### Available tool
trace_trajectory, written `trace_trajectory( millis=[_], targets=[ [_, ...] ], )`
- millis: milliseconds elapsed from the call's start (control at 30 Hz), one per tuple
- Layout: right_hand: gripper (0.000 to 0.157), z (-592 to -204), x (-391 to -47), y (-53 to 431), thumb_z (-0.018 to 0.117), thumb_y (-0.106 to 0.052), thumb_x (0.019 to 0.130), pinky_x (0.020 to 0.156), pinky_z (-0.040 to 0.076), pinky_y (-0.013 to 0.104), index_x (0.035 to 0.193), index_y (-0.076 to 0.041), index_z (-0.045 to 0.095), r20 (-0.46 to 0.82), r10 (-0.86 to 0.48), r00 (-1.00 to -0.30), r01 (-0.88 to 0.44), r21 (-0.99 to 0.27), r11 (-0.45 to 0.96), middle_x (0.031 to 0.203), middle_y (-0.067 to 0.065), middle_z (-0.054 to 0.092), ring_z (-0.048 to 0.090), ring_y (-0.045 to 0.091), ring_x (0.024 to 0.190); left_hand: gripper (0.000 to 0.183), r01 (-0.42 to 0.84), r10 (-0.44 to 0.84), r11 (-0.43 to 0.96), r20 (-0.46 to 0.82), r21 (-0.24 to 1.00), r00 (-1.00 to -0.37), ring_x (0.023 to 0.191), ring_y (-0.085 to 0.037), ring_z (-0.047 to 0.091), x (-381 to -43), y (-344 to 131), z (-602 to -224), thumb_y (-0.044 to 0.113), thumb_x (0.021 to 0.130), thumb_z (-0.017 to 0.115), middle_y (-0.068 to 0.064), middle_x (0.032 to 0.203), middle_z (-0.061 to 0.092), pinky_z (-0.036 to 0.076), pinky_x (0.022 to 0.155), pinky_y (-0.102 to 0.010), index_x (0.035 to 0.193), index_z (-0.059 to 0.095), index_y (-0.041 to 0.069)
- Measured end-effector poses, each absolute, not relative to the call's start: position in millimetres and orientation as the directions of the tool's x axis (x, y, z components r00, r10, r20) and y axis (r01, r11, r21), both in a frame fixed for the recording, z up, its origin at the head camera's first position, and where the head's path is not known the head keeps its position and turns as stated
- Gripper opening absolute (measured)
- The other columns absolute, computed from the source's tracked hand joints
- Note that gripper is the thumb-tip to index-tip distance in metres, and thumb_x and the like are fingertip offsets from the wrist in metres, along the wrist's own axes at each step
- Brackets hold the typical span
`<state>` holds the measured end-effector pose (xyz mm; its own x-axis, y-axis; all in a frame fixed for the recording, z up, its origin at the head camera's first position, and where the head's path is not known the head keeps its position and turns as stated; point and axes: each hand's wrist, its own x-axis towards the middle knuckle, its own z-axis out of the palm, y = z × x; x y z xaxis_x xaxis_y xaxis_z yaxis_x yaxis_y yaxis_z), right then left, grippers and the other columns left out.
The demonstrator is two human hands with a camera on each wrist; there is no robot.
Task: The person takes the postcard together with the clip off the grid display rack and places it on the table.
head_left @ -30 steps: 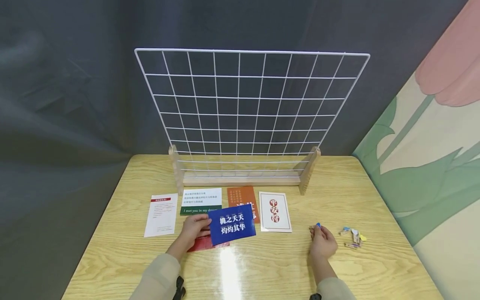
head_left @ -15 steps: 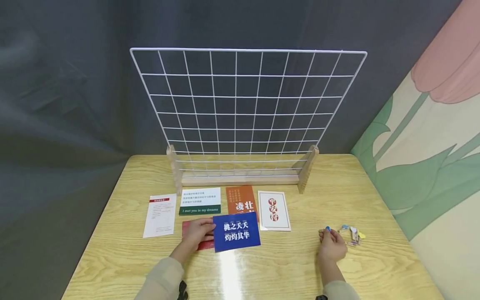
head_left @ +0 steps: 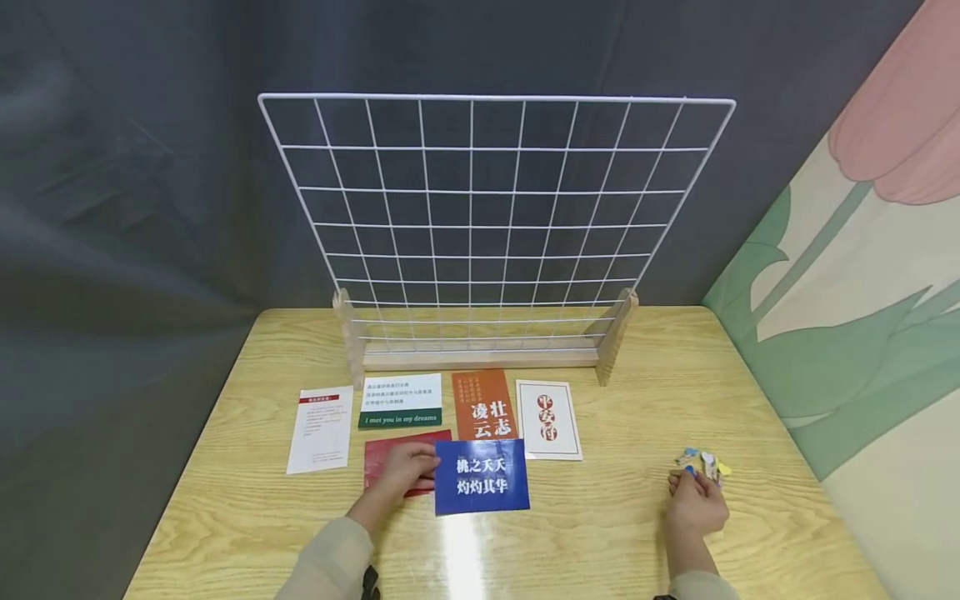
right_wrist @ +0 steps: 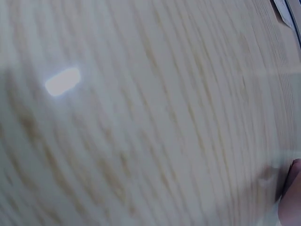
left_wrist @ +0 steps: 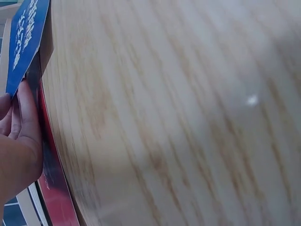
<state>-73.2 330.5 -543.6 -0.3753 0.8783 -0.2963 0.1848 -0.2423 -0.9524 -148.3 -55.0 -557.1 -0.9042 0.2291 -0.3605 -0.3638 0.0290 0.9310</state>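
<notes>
My left hand [head_left: 408, 468] pinches the left edge of a blue card [head_left: 482, 477] with white Chinese characters. In the left wrist view the blue card [left_wrist: 27, 40] slants up from thumb and fingers, above a red card [left_wrist: 56, 193]. That red card [head_left: 386, 450] lies partly hidden under the left hand. At the right, my right hand [head_left: 697, 504] holds a small clothespin with a blue top [head_left: 690, 471] between thumb and fingers, just in front of a little pile of clothespins [head_left: 708, 462]. The right wrist view shows only a bit of the right hand [right_wrist: 290, 200] at its edge.
A white wire grid [head_left: 472, 192] stands upright in a wooden base [head_left: 480, 360] at the back of the table. Before it lie a white card [head_left: 320, 429], a green-and-white card [head_left: 401, 400], an orange card [head_left: 480, 396] and a red-printed white card [head_left: 550, 421]. A painted wall borders the right.
The blue card in my left hand has moved right and toward me, uncovering more of the orange and red cards. My right hand has moved right with the clothespin, toward the pile.
</notes>
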Motion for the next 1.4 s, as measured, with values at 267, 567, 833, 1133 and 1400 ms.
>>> trace_trajectory(
  millis=[267,567,833,1133,1400],
  targets=[
    [0.015,-541.9,-70.6,338.4,0.051,0.000,0.083,0.055,0.048,0.013,0.097,-0.004,0.052,-0.325,0.884,-0.336,0.128,-0.946,-0.299,0.057,-0.010,0.057,0.057,0.002,0.051,0.021,-0.334,0.272,0.078,-0.342,0.939,-0.899,0.057,-0.016,0.058,-144.2,-48.9,-553.6,-0.002,0.079,0.056,-0.011,0.069,0.060,0.053,0.054,-0.032,0.096,0.055,-0.014],
    [0.032,-540.9,-70.7,344.5,0.050,-0.001,0.083,0.057,0.048,0.012,0.115,0.005,0.049,-0.336,0.900,-0.279,0.171,-0.939,-0.298,0.061,-0.012,0.057,0.057,0.000,0.054,0.018,-0.292,0.316,0.159,-0.328,0.943,-0.890,0.053,-0.011,0.054,-137.8,-40.4,-552.0,-0.005,0.076,0.057,-0.008,0.063,0.056,0.052,0.051,-0.030,0.091,0.057,-0.014],
    [0.037,-543.3,-68.2,350.8,0.048,0.000,0.084,0.059,0.048,0.012,0.121,0.004,0.045,-0.361,0.896,-0.259,0.162,-0.931,-0.328,0.060,-0.014,0.055,0.056,-0.001,0.054,0.017,-0.258,0.312,0.195,-0.309,0.946,-0.898,0.050,-0.010,0.053,-134.1,-34.0,-554.4,-0.007,0.075,0.057,-0.008,0.060,0.056,0.051,0.047,-0.028,0.089,0.057,-0.016],
    [0.038,-542.5,-67.4,351.1,0.047,0.004,0.082,0.055,0.048,0.012,0.120,0.007,0.043,-0.359,0.898,-0.255,0.126,-0.933,-0.338,0.057,-0.011,0.056,0.056,0.000,0.051,0.012,-0.268,0.243,0.204,-0.314,0.942,-0.918,0.047,-0.010,0.054,-128.2,-26.9,-553.7,-0.008,0.074,0.059,-0.008,0.059,0.057,0.051,0.047,-0.028,0.084,0.057,-0.015],
    [0.037,-543.4,-67.3,351.6,0.048,0.004,0.081,0.055,0.048,0.013,0.117,0.008,0.045,-0.369,0.897,-0.243,0.118,-0.929,-0.351,0.057,-0.011,0.057,0.056,0.001,0.052,0.011,-0.263,0.220,0.216,-0.310,0.940,-0.925,0.048,-0.012,0.056,-127.2,-23.5,-553.3,-0.007,0.073,0.061,-0.012,0.061,0.059,0.051,0.046,-0.028,0.082,0.058,-0.014]
  ],
)
